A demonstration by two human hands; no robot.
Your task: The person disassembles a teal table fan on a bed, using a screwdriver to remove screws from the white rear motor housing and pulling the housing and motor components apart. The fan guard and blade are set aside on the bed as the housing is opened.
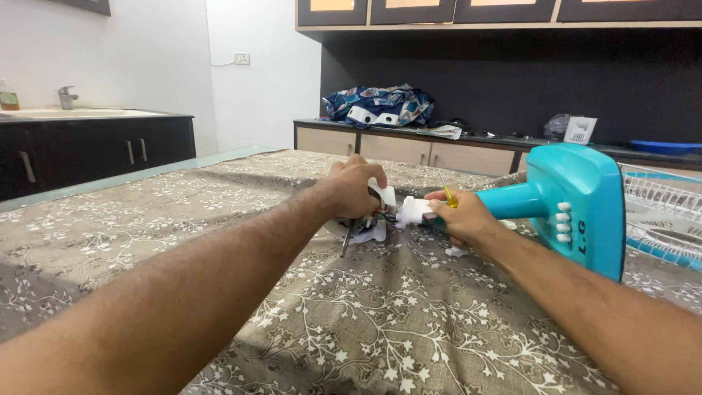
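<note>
I see my left hand (356, 184) curled down over the white motor part (380, 212) of a dismantled teal fan (569, 201); its fingers (373, 173) are bent tight and clamp the top of that white piece, knuckles up; a thin dark shaft (346, 239) pokes out below the hand toward me, resting on the floral cloth (351, 322). My right hand (461, 216) sits just beside the motor part, on the fan's side of it; its fingers (439, 207) are pinched around a small white fitting (413, 211) and also hold a slim yellow-handled screwdriver (447, 194), whose shaft slants up and away; how the thumb lies I cannot tell. The fan's neck runs from that hand back to its upright teal base with white buttons (561, 222); beyond the base lies a white wire grille (658, 205). A white scrap (457, 251) lies on the cloth just under my right wrist. Well behind the fan, a dark counter (475, 139) carries a patterned blue bundle (378, 104).
</note>
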